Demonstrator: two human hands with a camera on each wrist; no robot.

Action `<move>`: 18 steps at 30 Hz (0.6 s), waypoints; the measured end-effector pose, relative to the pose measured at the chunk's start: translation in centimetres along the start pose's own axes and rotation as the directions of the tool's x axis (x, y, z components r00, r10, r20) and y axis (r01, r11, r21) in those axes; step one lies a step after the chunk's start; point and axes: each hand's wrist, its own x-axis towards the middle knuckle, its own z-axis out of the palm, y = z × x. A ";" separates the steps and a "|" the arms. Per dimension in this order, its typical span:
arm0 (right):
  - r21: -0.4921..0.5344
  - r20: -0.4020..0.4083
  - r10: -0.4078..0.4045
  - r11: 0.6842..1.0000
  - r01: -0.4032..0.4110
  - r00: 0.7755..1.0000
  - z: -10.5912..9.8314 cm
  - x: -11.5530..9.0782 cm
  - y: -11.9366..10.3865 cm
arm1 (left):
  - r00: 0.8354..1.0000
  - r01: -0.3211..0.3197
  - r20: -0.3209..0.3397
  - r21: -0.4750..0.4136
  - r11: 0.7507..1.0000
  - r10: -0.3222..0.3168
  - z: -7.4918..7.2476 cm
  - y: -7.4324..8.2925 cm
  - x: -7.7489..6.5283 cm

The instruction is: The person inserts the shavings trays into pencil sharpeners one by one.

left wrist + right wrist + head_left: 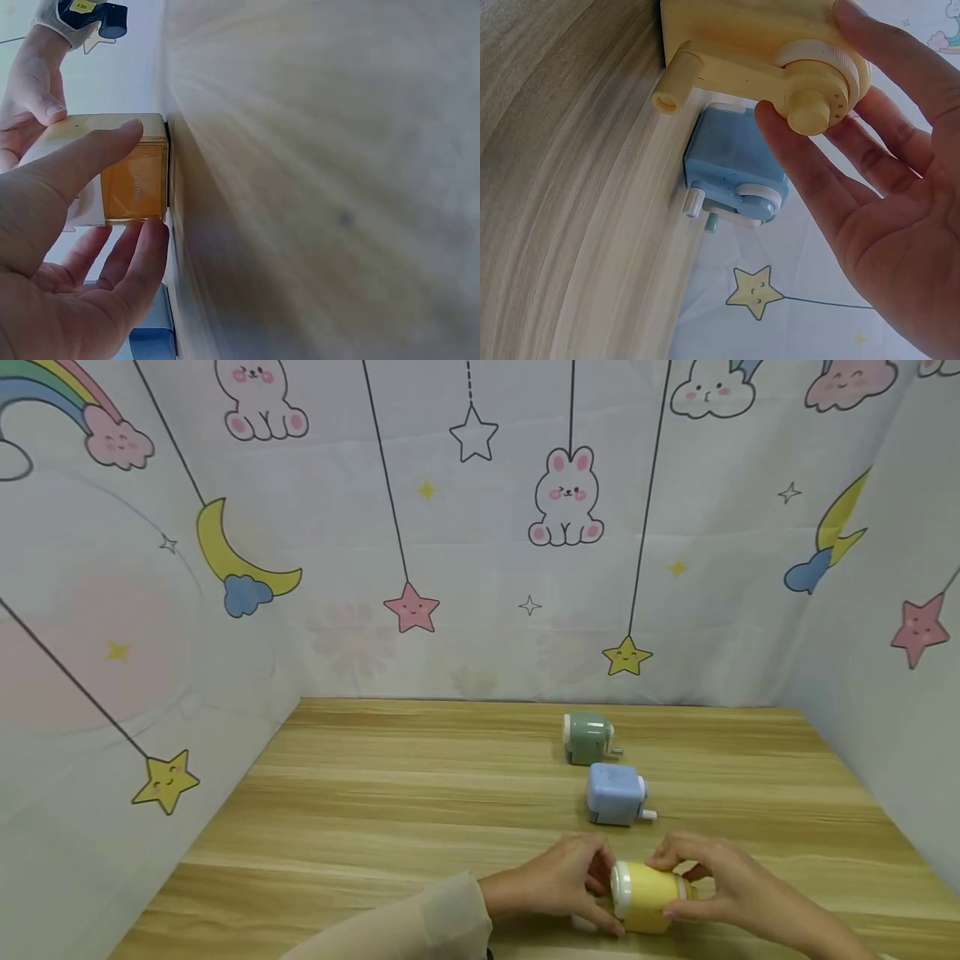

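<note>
Near the front right of the table, a yellow hand-crank pencil sharpener is held between both hands. My left hand grips its white-faced end, thumb on one side and fingertips on the other. The left wrist view shows these beside a see-through orange drawer. My right hand holds the crank end with thumb and fingers. In the right wrist view, a fingertip lies close to the yellow crank. Just behind stands a blue pencil sharpener, its white-tipped crank to the right.
Farther back is a green pencil sharpener, crank also to the right. The wood-grain table is bordered at the back and sides by white cloth printed with stars, moons and rabbits.
</note>
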 end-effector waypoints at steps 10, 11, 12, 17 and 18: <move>0.002 -0.011 -0.038 0.999 0.038 0.999 -0.1 -0.1 0.4 | 0.998 -0.058 0.002 0.232 0.971 0.059 -0.2 0.0 0.1; 0.002 -0.010 -0.046 0.999 0.046 0.999 -0.2 -0.1 0.5 | 0.997 -0.074 0.004 0.284 0.956 0.076 -0.3 -0.1 0.0; 0.003 -0.009 -0.055 0.998 0.055 0.998 -0.2 -0.1 0.5 | 0.996 -0.087 0.008 0.341 0.936 0.090 -0.5 -0.1 -0.1; 0.008 0.009 -0.026 1.000 0.025 1.000 -0.5 -0.1 0.4 | 0.989 -0.140 0.031 0.523 0.841 0.145 -2.0 0.1 -1.0; 0.013 0.013 0.002 1.000 -0.002 1.000 -0.7 -0.1 0.3 | 0.987 -0.148 0.034 0.545 0.825 0.154 -2.4 0.1 -1.3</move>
